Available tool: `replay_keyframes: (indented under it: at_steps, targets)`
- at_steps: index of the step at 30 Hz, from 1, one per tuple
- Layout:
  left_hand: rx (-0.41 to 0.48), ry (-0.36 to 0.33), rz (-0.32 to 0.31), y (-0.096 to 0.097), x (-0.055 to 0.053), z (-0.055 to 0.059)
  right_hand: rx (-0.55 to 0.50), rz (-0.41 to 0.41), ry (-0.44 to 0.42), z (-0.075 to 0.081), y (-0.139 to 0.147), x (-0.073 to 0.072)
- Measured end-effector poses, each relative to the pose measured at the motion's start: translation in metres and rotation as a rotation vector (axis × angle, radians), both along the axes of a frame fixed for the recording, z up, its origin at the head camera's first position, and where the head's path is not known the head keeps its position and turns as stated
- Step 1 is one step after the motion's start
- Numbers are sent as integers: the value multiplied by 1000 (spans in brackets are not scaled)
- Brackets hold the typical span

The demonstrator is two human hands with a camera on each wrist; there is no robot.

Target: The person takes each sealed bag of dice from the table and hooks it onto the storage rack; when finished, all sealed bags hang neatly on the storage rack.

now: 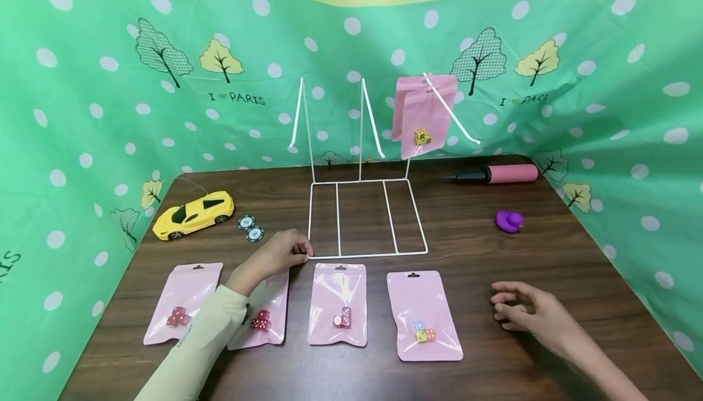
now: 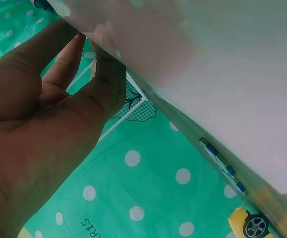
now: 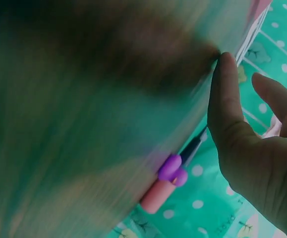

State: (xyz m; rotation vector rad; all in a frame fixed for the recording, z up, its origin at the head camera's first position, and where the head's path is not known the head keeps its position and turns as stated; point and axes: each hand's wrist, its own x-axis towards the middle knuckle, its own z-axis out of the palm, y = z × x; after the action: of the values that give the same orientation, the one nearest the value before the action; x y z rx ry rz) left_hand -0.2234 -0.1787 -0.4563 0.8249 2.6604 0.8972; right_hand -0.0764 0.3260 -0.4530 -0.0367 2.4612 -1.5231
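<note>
At the left, a yellow toy car (image 1: pixel 193 215) stood beyond the leftmost pouch (image 1: pixel 189 288), which lay flat with red dice inside; next, the second pouch (image 1: pixel 277 303) lay partly under the left sleeve (image 1: pixel 214 325), and the left hand (image 1: pixel 279 251) had its fingers bent at the front left corner of the white wire rack (image 1: pixel 362 256) — whether they pinched the wire, I could not tell; the step in hand seemed to be steadying or shifting that rack, and moving it would call for a firm hold; the third pouch (image 1: pixel 324 303) lay before the rack, while hanging pouches (image 1: pixel 420 108) filled its right prong; the fourth pouch (image 1: pixel 409 303) lay flat farther right; near it the right hand (image 1: pixel 540 315) held nothing, thumb and fingers apart — lifting that pouch would call for a leftward reach and a pinch.
</note>
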Motion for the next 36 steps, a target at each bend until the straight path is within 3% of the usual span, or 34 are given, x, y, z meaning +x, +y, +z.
replay_keyframes:
  at_steps: [7, 12, 23, 36]
  targets:
    - [9, 0, 4, 0, -1, 0, -69, 129, -19, -4, -16, 6]
    - [7, 0, 6, 1, -1, 0, -148, 166, -82, -3, -29, 7]
    - [-11, -7, 17, 2, 0, -2, -132, 93, -175, 2, -53, 6]
    - [-14, 5, 12, 2, 1, -1, -107, 27, -123, -4, -75, 6]
